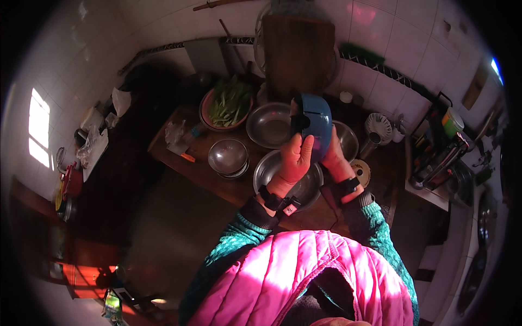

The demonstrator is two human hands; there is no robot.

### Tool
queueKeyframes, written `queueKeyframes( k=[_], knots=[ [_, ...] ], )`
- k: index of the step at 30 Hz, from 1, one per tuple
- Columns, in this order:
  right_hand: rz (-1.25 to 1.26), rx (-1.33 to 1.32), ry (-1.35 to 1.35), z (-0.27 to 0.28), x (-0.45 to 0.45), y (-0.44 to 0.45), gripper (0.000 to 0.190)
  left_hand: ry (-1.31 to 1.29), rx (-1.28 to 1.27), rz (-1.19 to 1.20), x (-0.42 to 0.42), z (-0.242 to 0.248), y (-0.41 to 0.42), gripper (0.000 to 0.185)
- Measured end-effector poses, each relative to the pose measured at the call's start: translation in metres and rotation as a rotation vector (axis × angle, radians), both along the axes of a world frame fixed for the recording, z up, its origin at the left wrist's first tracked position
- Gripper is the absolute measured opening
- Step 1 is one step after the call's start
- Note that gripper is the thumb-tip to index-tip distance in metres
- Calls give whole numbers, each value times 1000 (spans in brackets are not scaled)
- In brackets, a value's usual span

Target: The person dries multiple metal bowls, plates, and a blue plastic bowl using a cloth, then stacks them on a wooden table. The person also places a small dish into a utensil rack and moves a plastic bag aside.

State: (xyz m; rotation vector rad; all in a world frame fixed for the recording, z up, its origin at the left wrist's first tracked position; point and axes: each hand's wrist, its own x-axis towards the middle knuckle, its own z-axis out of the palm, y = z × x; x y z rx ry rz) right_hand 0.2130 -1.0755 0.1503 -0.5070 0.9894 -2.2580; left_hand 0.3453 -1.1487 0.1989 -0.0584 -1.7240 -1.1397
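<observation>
Both hands hold up a blue rounded vessel (317, 122) tipped on its side, its dark opening facing left. My left hand (295, 161) grips the near left edge, thumb against the outer wall. On the far right side, my right hand (334, 153) is partly hidden behind the vessel. Beneath my wrists a wide steel basin (265, 173) rests on the wooden table (195, 167). A second steel basin (267, 124) sits behind it, and a third metal bowl (346, 140) shows to the right, partly covered by the vessel and my hand.
Green leafy vegetables (230, 104) fill a reddish basin (205, 110) at the back left. Stacked metal bowls (228, 157) stand near an orange-handled knife (186, 157) and a plastic bag (174, 132). A wooden board (297, 53) leans on the wall. Right are a metal cup (370, 144) and a lid (362, 173).
</observation>
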Motion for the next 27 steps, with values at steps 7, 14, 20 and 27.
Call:
queueKeyframes(
  k=[7, 14, 20, 27],
  knots=[
    [4, 114, -96, 14, 62, 24, 35, -68, -98, 55, -11, -19, -26, 29],
    [-255, 152, 84, 42, 38, 36, 33, -132, -593, -120, 17, -20, -21, 27],
    [-462, 432, 944, -5, 68, 34, 30, -147, -615, -158, 14, -24, -26, 28],
    [-414, 296, 604, 17, 68, 41, 20, -197, -618, -60, 22, -14, -14, 27]
  ],
)
